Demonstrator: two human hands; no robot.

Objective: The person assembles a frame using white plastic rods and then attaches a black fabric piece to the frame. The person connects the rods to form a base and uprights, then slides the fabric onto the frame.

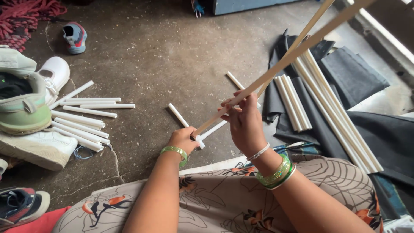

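No packages, signs or screens in view

The floor holds only loose goods: no box, wrapper, printed sign or display shows anywhere in the head view, and any small tags on the shoes at the left edge are too blurred to make out.

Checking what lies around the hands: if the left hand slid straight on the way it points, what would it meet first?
The left hand points up and slightly right across the floor. The first thing in that line looks like the short white tube lying just beyond its fingers; depth is hard to judge, so it might pass just above it.
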